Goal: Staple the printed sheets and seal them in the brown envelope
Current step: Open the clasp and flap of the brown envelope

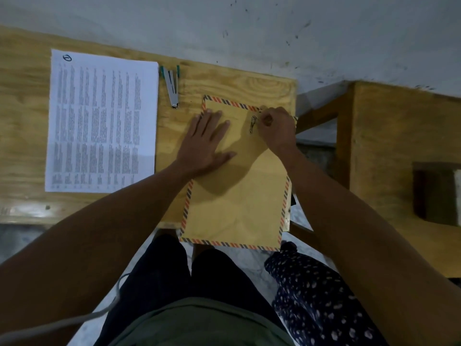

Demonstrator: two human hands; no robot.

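Note:
The brown envelope [237,201] with a striped border lies on the wooden table [224,81], its near end hanging over the table's front edge. My left hand [208,143] presses flat on its upper left part, fingers spread. At the flap end my right hand [275,128] has its fingers curled and pinches the metal clasp [252,124]. The printed sheets [102,121] lie flat on the left of the table. A silver stapler with green ends [171,86] sits between the sheets and the envelope.
A second wooden piece of furniture [399,136] stands to the right across a gap. A white wall [249,28] runs behind the table. Patterned dark cloth [311,295] lies on the floor by my legs. A grey cable [74,320] crosses the lower left.

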